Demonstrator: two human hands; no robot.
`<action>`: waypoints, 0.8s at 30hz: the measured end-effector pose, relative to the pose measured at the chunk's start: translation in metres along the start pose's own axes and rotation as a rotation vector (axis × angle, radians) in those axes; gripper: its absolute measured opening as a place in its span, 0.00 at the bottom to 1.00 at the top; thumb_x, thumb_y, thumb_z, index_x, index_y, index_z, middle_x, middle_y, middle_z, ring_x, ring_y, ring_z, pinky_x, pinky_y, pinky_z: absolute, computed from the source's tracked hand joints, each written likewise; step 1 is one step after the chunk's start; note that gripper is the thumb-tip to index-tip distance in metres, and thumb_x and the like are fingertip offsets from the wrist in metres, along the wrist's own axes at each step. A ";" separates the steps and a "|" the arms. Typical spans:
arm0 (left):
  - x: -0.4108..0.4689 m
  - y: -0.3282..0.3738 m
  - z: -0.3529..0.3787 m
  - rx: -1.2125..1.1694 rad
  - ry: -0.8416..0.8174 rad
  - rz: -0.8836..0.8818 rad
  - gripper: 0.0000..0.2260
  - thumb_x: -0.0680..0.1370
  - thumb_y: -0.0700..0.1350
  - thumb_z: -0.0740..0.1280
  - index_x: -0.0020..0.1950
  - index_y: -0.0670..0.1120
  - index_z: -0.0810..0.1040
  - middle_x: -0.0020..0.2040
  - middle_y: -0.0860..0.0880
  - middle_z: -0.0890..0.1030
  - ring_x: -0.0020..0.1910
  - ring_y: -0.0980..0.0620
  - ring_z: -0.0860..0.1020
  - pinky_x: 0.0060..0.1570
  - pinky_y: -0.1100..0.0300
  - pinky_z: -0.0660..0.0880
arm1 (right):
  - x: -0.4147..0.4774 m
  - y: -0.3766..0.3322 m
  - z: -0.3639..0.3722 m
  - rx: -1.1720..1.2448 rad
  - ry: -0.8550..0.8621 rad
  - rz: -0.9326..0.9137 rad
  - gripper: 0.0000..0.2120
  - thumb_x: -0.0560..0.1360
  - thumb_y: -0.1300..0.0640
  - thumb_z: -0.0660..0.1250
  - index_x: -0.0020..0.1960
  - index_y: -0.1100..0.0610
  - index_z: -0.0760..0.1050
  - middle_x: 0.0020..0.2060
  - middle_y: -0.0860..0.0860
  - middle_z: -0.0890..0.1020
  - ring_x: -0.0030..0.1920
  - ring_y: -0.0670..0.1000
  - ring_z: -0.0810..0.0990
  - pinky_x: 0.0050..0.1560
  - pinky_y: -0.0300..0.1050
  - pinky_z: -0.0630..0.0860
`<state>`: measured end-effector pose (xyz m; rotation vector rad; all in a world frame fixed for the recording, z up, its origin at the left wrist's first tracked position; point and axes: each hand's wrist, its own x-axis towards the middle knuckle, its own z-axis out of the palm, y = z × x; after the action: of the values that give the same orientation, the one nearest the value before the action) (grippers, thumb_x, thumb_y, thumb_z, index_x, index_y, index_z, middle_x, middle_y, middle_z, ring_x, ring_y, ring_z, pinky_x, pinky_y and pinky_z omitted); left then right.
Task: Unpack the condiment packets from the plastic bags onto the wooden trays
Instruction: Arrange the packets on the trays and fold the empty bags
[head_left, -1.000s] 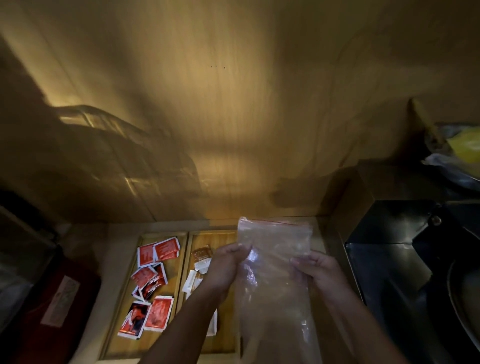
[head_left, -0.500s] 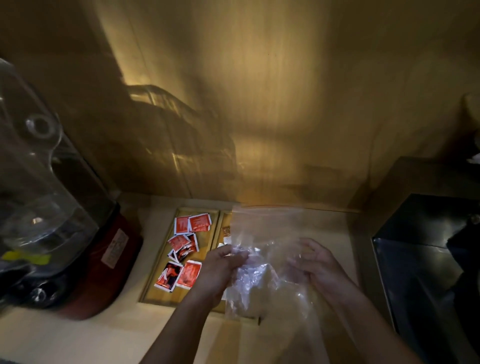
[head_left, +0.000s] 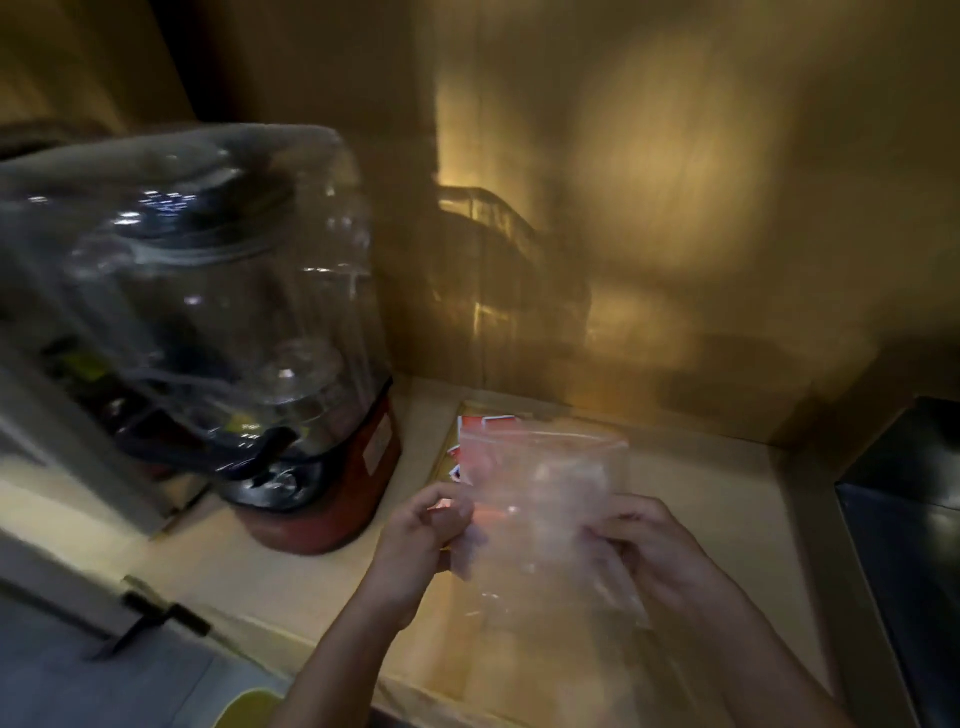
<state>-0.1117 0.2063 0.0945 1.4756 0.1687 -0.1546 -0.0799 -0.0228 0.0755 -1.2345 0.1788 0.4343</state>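
1. Both hands hold a clear plastic zip bag (head_left: 540, 499) up over the pale worktop (head_left: 322, 582), between the camera and the trays.
2. The left hand (head_left: 426, 535) is closed on the bag's left edge, fingers curled in and pinching the film.
3. The right hand (head_left: 654, 545) is closed on the bag's right side, its fingers wrapped round the plastic.
4. The bag looks flat and see-through; the picture is blurred, so whether anything is left inside it cannot be told.
5. Red condiment packets (head_left: 470, 431) show at the far left, just behind the bag's upper left corner and partly seen through the film.
6. They lie on a wooden tray (head_left: 452, 444), of which only a strip of the left rim shows; the rest is hidden by the bag.
7. To the left on the worktop stands a blender (head_left: 218, 322) with a clear cover and a red base.
8. A dark box-like thing (head_left: 909, 519) sits at the right edge; what it is cannot be told.
9. A yellow-brown wall (head_left: 675, 208) rises behind the worktop.
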 end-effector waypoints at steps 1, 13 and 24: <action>-0.010 0.000 -0.014 0.007 0.016 0.018 0.10 0.74 0.29 0.61 0.44 0.41 0.79 0.28 0.47 0.81 0.25 0.51 0.73 0.22 0.64 0.70 | -0.001 0.005 0.013 -0.009 -0.016 0.008 0.15 0.68 0.78 0.61 0.37 0.64 0.82 0.25 0.54 0.82 0.23 0.48 0.80 0.22 0.35 0.75; -0.108 -0.009 -0.159 -0.072 0.257 -0.003 0.10 0.64 0.41 0.59 0.29 0.45 0.81 0.32 0.47 0.78 0.37 0.46 0.72 0.35 0.59 0.67 | -0.016 0.061 0.168 -0.089 -0.287 0.078 0.15 0.71 0.67 0.58 0.32 0.63 0.81 0.30 0.55 0.84 0.30 0.52 0.82 0.32 0.43 0.74; -0.163 -0.039 -0.195 -0.121 0.536 -0.155 0.27 0.75 0.33 0.65 0.68 0.50 0.58 0.54 0.51 0.74 0.44 0.58 0.75 0.34 0.70 0.75 | 0.001 0.115 0.254 -0.415 -0.584 0.102 0.39 0.57 0.58 0.75 0.63 0.36 0.65 0.68 0.58 0.69 0.67 0.58 0.70 0.60 0.54 0.76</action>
<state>-0.2831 0.3970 0.0731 1.3555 0.7143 0.1290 -0.1518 0.2466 0.0580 -1.4499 -0.3666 0.9335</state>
